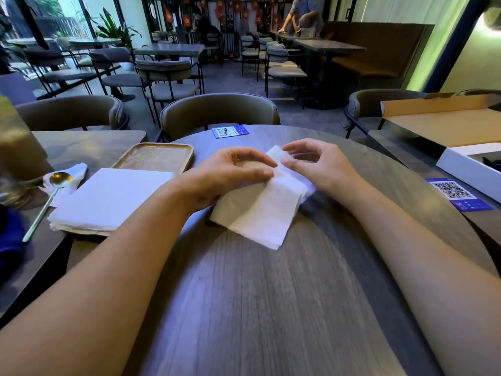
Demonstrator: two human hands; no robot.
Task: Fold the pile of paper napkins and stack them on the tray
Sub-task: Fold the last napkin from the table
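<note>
Both hands [230,172] [311,164] pinch napkin [260,213] edge (mid-table).

Head-worn camera looks forward and down, close over the round table [271,294], café beyond.

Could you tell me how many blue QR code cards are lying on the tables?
2. One QR code card lies at the round table's far edge by the chair; the other QR card lies at its right edge. No others show.

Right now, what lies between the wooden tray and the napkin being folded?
In the head view, only the left hand and bare table separate the tray from the napkin.
</note>
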